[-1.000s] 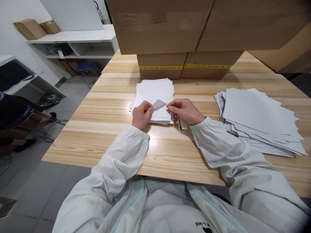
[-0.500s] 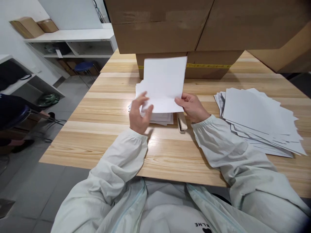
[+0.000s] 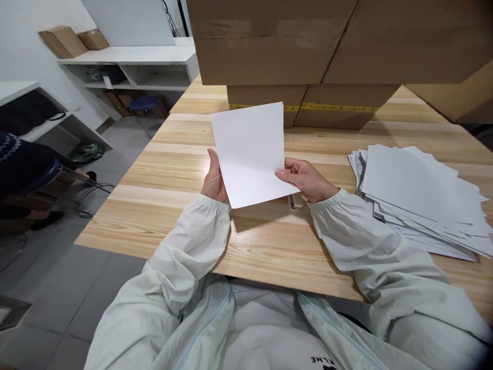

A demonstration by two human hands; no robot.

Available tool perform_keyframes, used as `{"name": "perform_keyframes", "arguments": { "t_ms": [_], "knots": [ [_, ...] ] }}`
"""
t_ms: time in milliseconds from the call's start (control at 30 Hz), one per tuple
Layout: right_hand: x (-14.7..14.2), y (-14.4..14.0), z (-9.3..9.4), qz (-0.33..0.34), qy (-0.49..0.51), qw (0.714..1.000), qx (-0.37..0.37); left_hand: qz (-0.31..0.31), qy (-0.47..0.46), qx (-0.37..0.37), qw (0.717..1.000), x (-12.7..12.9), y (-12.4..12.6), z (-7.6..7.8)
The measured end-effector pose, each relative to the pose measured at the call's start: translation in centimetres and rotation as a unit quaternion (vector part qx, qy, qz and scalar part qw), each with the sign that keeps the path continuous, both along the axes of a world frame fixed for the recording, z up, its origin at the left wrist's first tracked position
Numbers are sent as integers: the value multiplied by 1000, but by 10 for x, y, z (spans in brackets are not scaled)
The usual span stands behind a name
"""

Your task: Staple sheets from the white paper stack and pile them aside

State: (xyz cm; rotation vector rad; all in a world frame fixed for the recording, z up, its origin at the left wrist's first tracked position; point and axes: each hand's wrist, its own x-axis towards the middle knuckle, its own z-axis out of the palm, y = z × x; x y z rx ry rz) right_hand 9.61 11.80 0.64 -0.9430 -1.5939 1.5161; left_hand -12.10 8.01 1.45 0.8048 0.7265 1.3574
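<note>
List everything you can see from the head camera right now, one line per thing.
sheet of paper: one, white, held up above the table between both hands
spread pile of sheets: one, white, table's right side
cardboard boxes: several, brown, stacked at the table's far edge
table: one, light wood
small object: one, pale, on the table under the sheet's right corner, mostly hidden
shelving: white, far left, two small boxes on top
stool: one, blue seat, by the shelving
left hand: holds the sheet's left edge
right hand: holds its right edge
</note>
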Motion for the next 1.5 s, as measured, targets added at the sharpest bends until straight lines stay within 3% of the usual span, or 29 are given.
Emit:
{"name": "perform_keyframes", "arguments": {
  "t_ms": [233,367,533,633,700,767,867,967,1067,1233,1400,1500],
  "knots": [
    [-1,1,0,2,24,999,-32,18,-16,-15,1000,-4,5,-11],
    [-5,-8,5,-25,29,999,-20,107,54,13,993,-3,11,-29],
    [-9,-15,9,-41,-9,998,47,229,259,151,926,-2,9,-38],
    [-8,-14,6,-63,-28,993,96,247,323,200,891,1,2,-32],
    [-7,-15,5,-85,-68,981,163,228,359,205,881,5,-4,-27],
    [-7,-20,8,-86,-118,958,245,187,385,195,882,8,-8,-23],
    [-8,-33,20,-23,-157,934,319,138,374,169,901,12,-12,-20],
    [-8,-43,35,19,-148,948,280,147,341,133,919,13,-14,-16],
    [-5,-42,41,-31,-109,976,187,162,310,121,929,14,-15,-14],
    [-2,-24,24,-117,-68,983,126,160,330,161,916,19,-22,-13],
    [-5,-23,18,-182,-174,942,223,166,349,160,908,21,-25,-13],
    [-7,-32,24,-110,-204,929,289,171,325,137,920,19,-22,-12]
  ]
}}
